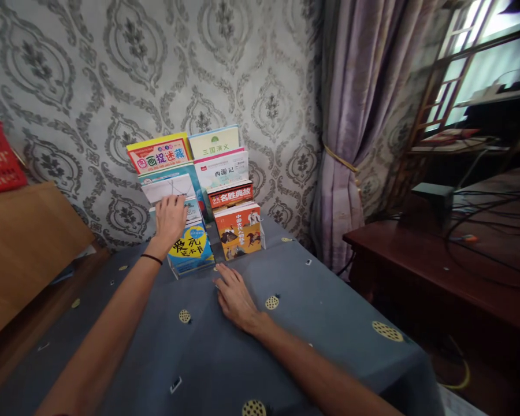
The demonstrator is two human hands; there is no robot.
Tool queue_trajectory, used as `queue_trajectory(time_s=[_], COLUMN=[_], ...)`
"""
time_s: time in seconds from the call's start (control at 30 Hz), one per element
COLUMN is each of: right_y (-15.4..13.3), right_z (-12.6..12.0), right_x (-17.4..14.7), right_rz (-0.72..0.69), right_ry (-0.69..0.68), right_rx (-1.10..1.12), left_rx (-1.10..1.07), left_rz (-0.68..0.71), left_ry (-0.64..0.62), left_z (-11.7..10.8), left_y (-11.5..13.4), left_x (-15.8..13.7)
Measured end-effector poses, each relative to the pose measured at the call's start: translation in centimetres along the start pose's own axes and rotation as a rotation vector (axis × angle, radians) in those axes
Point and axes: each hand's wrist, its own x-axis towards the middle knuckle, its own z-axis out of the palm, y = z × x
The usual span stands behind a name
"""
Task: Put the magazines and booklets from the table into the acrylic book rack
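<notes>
Two clear stepped racks of books stand side by side on the table against the wall. My left hand (171, 219) reaches into the left rack, its fingers bent over the top of a pale-covered book (192, 210). Just behind it stands a white book (167, 188), and in front is a blue and yellow book (191, 248). My right hand (236, 296) lies on the tablecloth before the racks, fingers stretched out, holding nothing. Closest to it is an orange book (240, 234) at the front of the right rack.
A grey-blue tablecloth (225, 370) with pineapple prints covers the table. At left are a wooden box (30, 248) and a red item (0, 156). To the right are a tied purple curtain (346, 115) and a dark red desk (416, 254) with black cables (481, 225).
</notes>
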Motion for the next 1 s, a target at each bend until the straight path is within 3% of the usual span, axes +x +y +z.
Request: queue_trajectory(time_s=[0.5, 0.7, 0.83, 1.0], right_y=[0.5, 1.9, 3.8, 6.6], right_z=[0.2, -0.2, -2.5, -7.6], right_x=[0.0, 0.7, 2.8, 6.6], right_rz=[0.123, 0.088, 0.027, -0.041], right_ry=[0.044, 0.201, 0.367, 0.505], right_rx=[0.071, 0.143, 0.130, 0.060], left_rx=[0.002, -0.014, -0.034, -0.091], left_rz=[0.031, 0.042, 0.039, 0.058], left_ry=[0.030, 0.024, 0.035, 0.090], left_z=[0.0, -0.3, -0.3, -0.5], left_y=[0.0, 0.2, 0.6, 2.0], left_x=[-0.4, -0.9, -0.9, -0.3])
